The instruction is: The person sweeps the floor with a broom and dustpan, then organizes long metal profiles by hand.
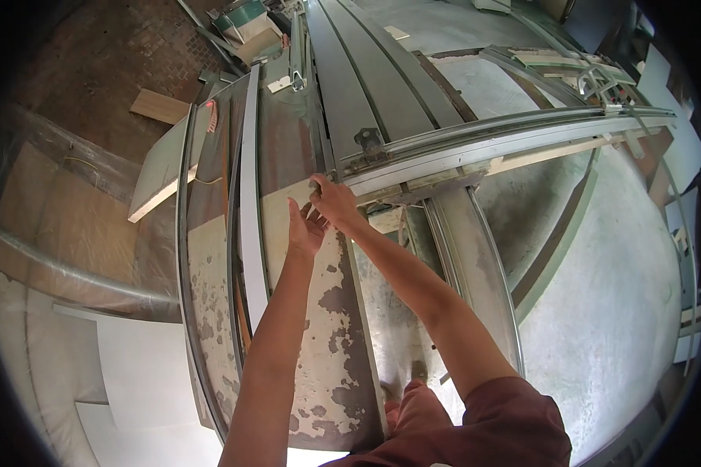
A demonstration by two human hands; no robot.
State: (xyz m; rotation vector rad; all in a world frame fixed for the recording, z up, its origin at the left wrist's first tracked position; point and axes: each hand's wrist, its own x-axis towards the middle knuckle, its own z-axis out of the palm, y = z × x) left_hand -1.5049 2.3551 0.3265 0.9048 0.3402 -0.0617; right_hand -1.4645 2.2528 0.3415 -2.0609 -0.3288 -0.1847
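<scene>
Rail (475,144) end at the worn tabletop (327,350).
Right hand (333,201) is closed on the rail's left end; left hand (305,229) lies open just beside it. If the rail slides, fingers could be pinched.

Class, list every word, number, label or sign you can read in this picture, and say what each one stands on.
No text can be read anywhere in the head view.
A red sticker on the machine's worn panel: too small and blurred to read.
Nothing printed shows near the left hand or the right hand.
</scene>
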